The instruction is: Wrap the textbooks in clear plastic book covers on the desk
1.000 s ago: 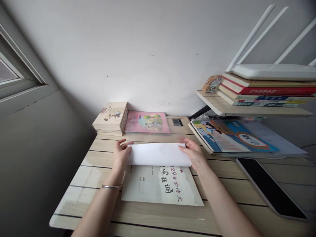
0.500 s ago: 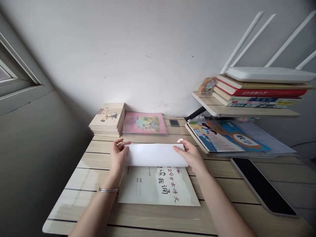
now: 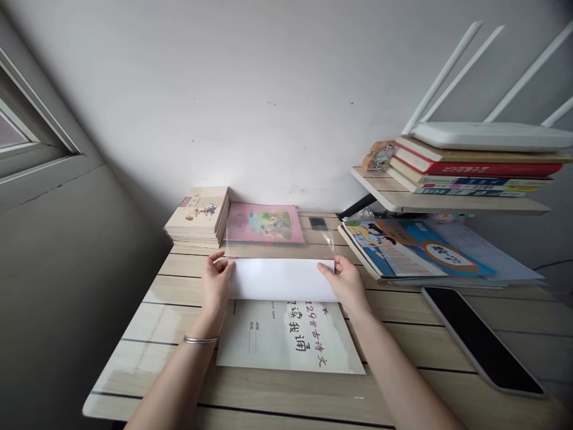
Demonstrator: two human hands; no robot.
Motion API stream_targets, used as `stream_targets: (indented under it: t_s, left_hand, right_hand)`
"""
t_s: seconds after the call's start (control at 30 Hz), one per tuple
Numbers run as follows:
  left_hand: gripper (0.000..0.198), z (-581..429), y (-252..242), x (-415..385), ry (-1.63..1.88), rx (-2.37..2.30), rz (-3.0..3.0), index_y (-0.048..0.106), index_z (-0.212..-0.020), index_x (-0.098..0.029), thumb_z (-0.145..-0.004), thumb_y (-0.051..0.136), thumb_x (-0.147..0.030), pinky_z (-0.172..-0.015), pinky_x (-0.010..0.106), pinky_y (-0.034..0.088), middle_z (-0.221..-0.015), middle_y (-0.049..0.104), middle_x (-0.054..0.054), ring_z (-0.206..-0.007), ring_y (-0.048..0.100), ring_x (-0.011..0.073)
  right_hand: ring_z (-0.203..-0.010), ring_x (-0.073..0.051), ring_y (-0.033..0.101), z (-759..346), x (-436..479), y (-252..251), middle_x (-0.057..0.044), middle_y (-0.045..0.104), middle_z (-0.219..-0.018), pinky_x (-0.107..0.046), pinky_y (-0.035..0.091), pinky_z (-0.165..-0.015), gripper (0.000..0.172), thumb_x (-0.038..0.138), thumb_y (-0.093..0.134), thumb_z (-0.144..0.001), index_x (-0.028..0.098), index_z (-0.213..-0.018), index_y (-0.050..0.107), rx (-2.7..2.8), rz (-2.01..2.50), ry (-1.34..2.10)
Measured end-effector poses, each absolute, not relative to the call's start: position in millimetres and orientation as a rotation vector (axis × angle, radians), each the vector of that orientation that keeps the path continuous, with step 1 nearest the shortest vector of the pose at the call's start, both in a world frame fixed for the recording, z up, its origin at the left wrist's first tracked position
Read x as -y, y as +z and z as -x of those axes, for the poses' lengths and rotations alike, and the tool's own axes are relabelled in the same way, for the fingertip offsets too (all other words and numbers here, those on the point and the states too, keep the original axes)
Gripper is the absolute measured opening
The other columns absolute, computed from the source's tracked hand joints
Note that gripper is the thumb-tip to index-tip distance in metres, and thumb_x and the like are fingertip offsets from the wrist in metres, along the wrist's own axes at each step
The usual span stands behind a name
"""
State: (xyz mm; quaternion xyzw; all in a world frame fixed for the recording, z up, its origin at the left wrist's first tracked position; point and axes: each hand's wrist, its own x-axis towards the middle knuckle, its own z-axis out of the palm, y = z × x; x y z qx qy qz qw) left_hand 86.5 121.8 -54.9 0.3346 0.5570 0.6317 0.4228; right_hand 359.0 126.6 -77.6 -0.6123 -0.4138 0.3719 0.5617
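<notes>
My left hand [image 3: 216, 280] pinches the left end of a folded-back white paper strip [image 3: 282, 279]. At the strip's right end, the thumb of my right hand [image 3: 347, 280] presses on the front, with the fingers behind. A clear plastic film [image 3: 268, 249] spreads beyond the strip, its edges faint. Under the strip lies a booklet [image 3: 255, 352] with a pale grey-green cover, its Chinese title turned sideways. The strip hides the booklet's far part. A silver bracelet [image 3: 200, 340] circles my left wrist.
Behind the film are a book stack [image 3: 199, 215], a pink book [image 3: 268, 224] and a small dark square [image 3: 318, 224]. To the right lie blue-covered books [image 3: 412, 248] and a phone [image 3: 483, 340]. A raised shelf [image 3: 470, 204] carries books and a white router [image 3: 492, 135].
Both hands keep their hold on the strip, nearly still. A glint on the film near my right hand has become a longer streak. The whole view has shifted slightly.
</notes>
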Motion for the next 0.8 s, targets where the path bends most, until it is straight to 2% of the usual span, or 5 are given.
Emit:
stream_targets:
  t_s: [0.17, 0.6, 0.8]
  left_hand:
    - [0.046, -85.3, -56.1, -121.0, 1.560, -1.439, -0.852, 0.053, -0.098, -0.017, -0.061, 0.074, -0.034, -0.061, 0.024, 0.042, -0.073, 0.065, 0.000, -0.065, 0.060, 0.0128]
    - [0.039, -86.6, -60.7, -122.6, 1.573, -1.398, -0.920, 0.057, -0.092, -0.016, -0.067, 0.069, -0.043, -0.061, 0.025, 0.042, -0.075, 0.066, 0.003, -0.065, 0.059, 0.0133]
    - [0.036, -86.7, -57.7, -121.2, 1.569, -1.398, -0.917, 0.056, -0.090, -0.017, -0.067, 0.069, -0.041, -0.060, 0.023, 0.041, -0.075, 0.064, 0.001, -0.065, 0.057, 0.0120]
  right_hand:
    - [-0.068, -0.021, 0.064, -359.5, -127.6, -80.2, -0.006, 0.070, -0.076, -0.030, 0.047, -0.059, 0.045, 0.050, 0.073, -0.054, 0.019, -0.081, 0.053, 1.009, 1.464, 0.818]
    - [-0.063, -0.020, 0.062, -359.5, -128.9, -87.8, -0.005, 0.069, -0.071, -0.028, 0.045, -0.055, 0.043, 0.057, 0.068, -0.063, 0.020, -0.078, 0.054, 1.053, 1.477, 0.730]
    - [-0.061, -0.018, 0.059, -359.8, -130.5, -89.8, -0.004, 0.067, -0.071, -0.027, 0.044, -0.055, 0.041, 0.056, 0.066, -0.067, 0.020, -0.079, 0.053, 1.071, 1.462, 0.713]
